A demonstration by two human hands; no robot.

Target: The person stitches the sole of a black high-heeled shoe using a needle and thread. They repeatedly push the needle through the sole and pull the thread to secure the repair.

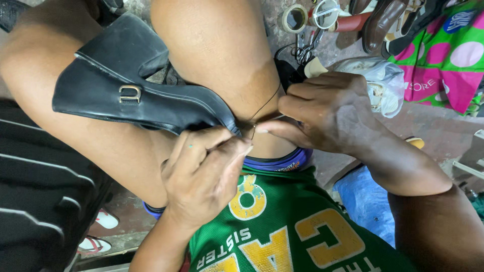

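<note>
Head view, the only one. We see a black leather shoe [141,95] lying across the person's bare thighs, toe end pointing toward the hands, heel end off to the upper left. Leather is smooth w/ a dull sheen, a raised seam runs along the upper edge, and a small brass-coloured buckle [130,93] sits on the side facing us. Sole edge looks dark, slightly thicker than the upper.

Left hand [201,176] sits at the shoe's pointed end; its fingers [222,146] are pressed together, pinching the tip of the leather btwn thumb and forefinger. Right hand [327,113] is just beside it, fingers curled in and pinching a thin dark thread [266,103] that rises from the shoe tip along the knee. We think a needle is in that pinch, but it's too small to tell.

Around them: rolls of tape [295,18] and scissors [307,45] on the floor at top, brown shoes [380,20] next to a pink-and-green bag [443,55], a clear plastic bag [383,83] behind the right hand. Green jersey w/ yellow print [282,226] fills the bottom.
</note>
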